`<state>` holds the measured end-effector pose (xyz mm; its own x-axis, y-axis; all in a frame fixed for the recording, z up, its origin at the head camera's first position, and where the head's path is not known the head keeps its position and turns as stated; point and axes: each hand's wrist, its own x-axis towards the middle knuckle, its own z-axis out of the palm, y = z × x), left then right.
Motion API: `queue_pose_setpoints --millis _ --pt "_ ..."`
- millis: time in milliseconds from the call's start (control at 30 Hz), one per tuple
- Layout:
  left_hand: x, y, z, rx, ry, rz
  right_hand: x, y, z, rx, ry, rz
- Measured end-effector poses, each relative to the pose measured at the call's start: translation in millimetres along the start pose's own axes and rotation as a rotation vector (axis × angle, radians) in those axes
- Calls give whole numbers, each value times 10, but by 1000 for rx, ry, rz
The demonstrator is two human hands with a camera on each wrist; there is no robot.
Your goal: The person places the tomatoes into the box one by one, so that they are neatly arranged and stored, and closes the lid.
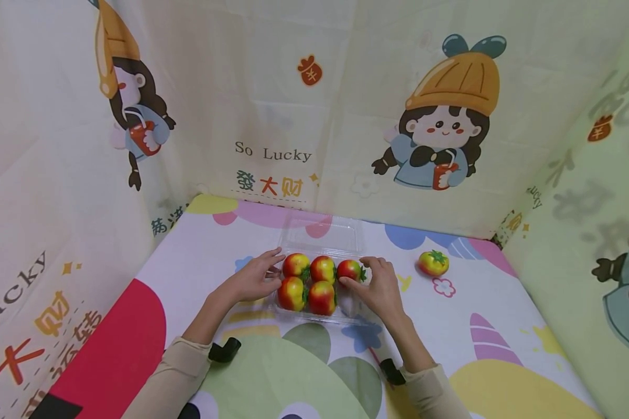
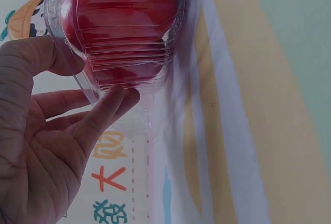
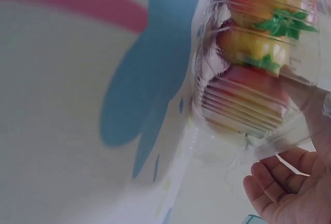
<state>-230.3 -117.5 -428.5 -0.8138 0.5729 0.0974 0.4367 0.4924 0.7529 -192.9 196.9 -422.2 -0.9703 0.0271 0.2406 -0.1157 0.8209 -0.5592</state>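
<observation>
A clear plastic box [image 1: 314,319] holds several red-and-yellow tomatoes [image 1: 322,298], three along the back row and two in front; its front-right spot has none. At the box's left side is my left hand [image 1: 257,276], its thumb and fingertips pinching the wall in the left wrist view. My right hand [image 1: 380,291] reaches over the right side. In the right wrist view its thumb touches the back-right tomato [image 3: 248,100], while the other fingers lie loosely bent outside the rim. That tomato's green leaves point right in the head view.
The box's transparent lid [image 1: 322,233] lies folded back behind it. A yellow-red tomato [image 1: 433,263] with green leaves sits alone on the patterned tablecloth [image 1: 440,326], farther right. Printed cloth [image 1: 346,105] hangs at the back and both sides.
</observation>
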Motion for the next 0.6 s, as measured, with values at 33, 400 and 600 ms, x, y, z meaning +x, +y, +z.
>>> queue_pose_setpoints --millis 33,400,600 --pt "0 0 1 1 0 1 -4 12 -10 8 2 -2" --pt "-2 10 -1 6 3 -4 -48 124 -93 31 13 20" --pt "-1 14 0 6 5 -1 -73 186 -137 25 37 16"
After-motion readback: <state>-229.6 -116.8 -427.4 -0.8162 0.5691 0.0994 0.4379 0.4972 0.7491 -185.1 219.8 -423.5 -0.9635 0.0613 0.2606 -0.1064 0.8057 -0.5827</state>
